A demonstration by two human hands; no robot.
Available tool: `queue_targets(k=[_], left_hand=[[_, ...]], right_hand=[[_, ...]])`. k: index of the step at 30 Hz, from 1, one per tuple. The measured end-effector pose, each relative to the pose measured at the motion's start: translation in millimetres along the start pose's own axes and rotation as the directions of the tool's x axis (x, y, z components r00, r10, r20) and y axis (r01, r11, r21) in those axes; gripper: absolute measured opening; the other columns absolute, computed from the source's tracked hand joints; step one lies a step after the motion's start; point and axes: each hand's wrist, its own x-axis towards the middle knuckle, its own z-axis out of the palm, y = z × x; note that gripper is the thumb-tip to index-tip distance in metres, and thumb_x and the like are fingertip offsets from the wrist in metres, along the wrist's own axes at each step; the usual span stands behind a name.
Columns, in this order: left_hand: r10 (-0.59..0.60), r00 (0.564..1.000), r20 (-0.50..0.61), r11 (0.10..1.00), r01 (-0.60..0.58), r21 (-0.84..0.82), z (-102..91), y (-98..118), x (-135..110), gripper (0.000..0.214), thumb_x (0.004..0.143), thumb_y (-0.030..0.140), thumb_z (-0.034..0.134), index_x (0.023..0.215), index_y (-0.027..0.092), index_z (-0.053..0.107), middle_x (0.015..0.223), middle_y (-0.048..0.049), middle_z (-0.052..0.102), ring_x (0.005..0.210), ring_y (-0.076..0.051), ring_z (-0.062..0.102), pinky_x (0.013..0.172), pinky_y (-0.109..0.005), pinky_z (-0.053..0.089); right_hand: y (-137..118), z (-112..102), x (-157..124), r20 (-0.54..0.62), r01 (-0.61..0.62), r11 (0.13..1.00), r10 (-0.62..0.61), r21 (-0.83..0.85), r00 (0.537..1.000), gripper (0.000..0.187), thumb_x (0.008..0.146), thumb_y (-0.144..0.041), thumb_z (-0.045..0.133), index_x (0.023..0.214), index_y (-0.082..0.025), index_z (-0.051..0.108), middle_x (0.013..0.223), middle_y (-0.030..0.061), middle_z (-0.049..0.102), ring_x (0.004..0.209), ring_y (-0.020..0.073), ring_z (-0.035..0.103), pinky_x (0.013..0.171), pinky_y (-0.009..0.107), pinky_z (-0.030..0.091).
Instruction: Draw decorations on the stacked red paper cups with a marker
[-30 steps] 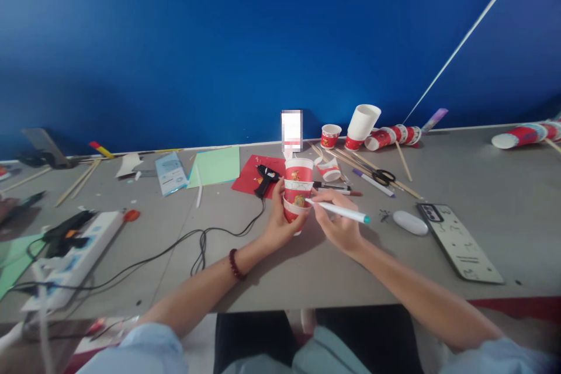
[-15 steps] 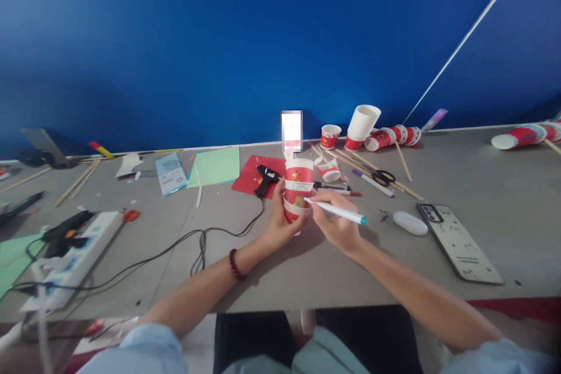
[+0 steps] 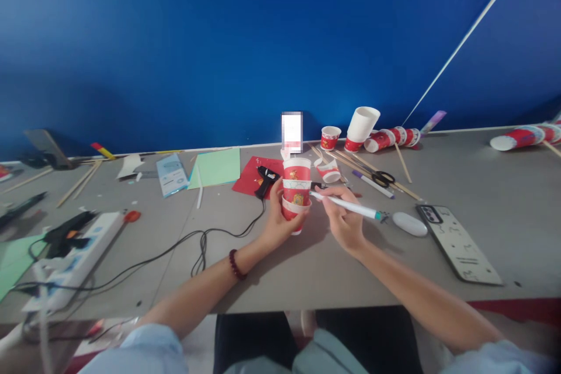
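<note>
My right hand (image 3: 346,221) is pinched shut around a white pen (image 3: 350,207), its tip touching the side of the paper cup stack (image 3: 297,188) at the centre of the frame. My left hand (image 3: 277,219) is wrapped around the stack's lower left side, holding it upright; whether its base rests on the table (image 3: 307,272) I cannot tell. I judge the thin paper wall could dent under the tip, or the stack could turn in my palm and skew the mark; the nested cups might also slide apart. The cord (image 3: 253,223) of the black glue gun (image 3: 265,177), just left of the stack, could snag my wrist. The stack's top mouth shows only a white rim, its inside hidden. Right of centre near the wall, a small upright cup (image 3: 329,137) looks empty, a white cup (image 3: 363,123) leans on a red one, and a row of nested cups (image 3: 392,137) lies sideways.
</note>
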Motion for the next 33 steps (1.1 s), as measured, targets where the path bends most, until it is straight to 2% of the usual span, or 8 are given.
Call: queue_targets(k=[6, 10, 14, 18, 24, 33], left_hand=[[-0.002, 0.999, -0.053, 1.0, 0.003, 0.004, 1.2, 2.5, 0.7, 0.092, 0.071, 0.041, 0.078, 0.14, 0.028, 0.019, 0.129, -0.0139, 0.047, 0.115, -0.027, 0.058, 0.101, -0.049, 0.045], [-0.016, 1.0, -0.003, 0.999, 0.016, 0.039, 0.4, 6.5, -0.5, 0.092, 0.074, 0.043, 0.075, 0.142, 0.027, 0.015, 0.131, -0.0146, 0.046, 0.118, -0.027, 0.056, 0.103, -0.05, 0.042], [0.032, 0.998, 0.051, 0.998, -0.035, 0.047, -2.9, 4.1, -1.5, 0.089, 0.078, 0.046, 0.07, 0.144, 0.026, 0.014, 0.137, -0.0157, 0.041, 0.127, -0.029, 0.048, 0.109, -0.052, 0.036], [0.022, 0.998, 0.057, 0.998, -0.026, 0.062, -4.3, -0.5, -2.3, 0.083, 0.083, 0.047, 0.063, 0.146, 0.027, 0.012, 0.141, -0.0151, 0.037, 0.134, -0.029, 0.04, 0.112, -0.053, 0.03], [0.011, 0.999, 0.05, 0.998, -0.014, 0.065, -1.4, -1.0, -1.4, 0.089, 0.08, 0.043, 0.069, 0.147, 0.027, 0.011, 0.137, -0.0154, 0.041, 0.127, -0.028, 0.047, 0.107, -0.051, 0.037], [0.048, 0.998, 0.034, 0.995, -0.051, 0.08, -0.9, -0.9, -1.2, 0.086, 0.079, 0.042, 0.069, 0.145, 0.025, 0.015, 0.137, -0.0155, 0.039, 0.128, -0.029, 0.045, 0.107, -0.05, 0.037]], right_hand=[[-0.5, 0.7, -1.2, 0.015, -0.006, 1.0, 0.006, 0.007, 1.0, 0.007, 0.091, -0.025, 0.054, 0.09, -0.023, 0.061, 0.085, 0.0049, 0.071, 0.089, 0.0221, 0.072, 0.076, 0.035, 0.059], [-0.5, 0.7, -1.5, 0.032, 0.011, 1.0, -0.011, -0.006, 0.999, 0.007, 0.09, -0.024, 0.055, 0.09, -0.023, 0.062, 0.085, 0.0047, 0.07, 0.092, 0.0223, 0.072, 0.079, 0.035, 0.059], [-1.3, 0.5, -1.8, 0.044, 0.046, 0.998, -0.044, -0.041, 0.998, 0.007, 0.089, -0.022, 0.056, 0.09, -0.023, 0.063, 0.085, 0.0043, 0.071, 0.091, 0.0224, 0.073, 0.078, 0.035, 0.058], [-3.3, 0.3, -1.4, 0.047, 0.063, 0.996, -0.06, -0.068, 0.997, 0.007, 0.089, -0.022, 0.056, 0.089, -0.023, 0.063, 0.085, 0.0051, 0.072, 0.092, 0.0234, 0.073, 0.079, 0.036, 0.058], [-2.0, 0.8, -1.2, 0.068, 0.067, 0.994, -0.061, -0.081, 0.996, 0.007, 0.089, -0.022, 0.056, 0.089, -0.022, 0.063, 0.084, 0.0047, 0.071, 0.094, 0.0237, 0.072, 0.08, 0.036, 0.058], [-0.1, 1.8, -1.2, 0.114, 0.112, 0.988, -0.1, -0.103, 0.988, 0.007, 0.088, -0.019, 0.057, 0.087, -0.021, 0.064, 0.083, 0.005, 0.071, 0.093, 0.0227, 0.072, 0.08, 0.036, 0.057]])
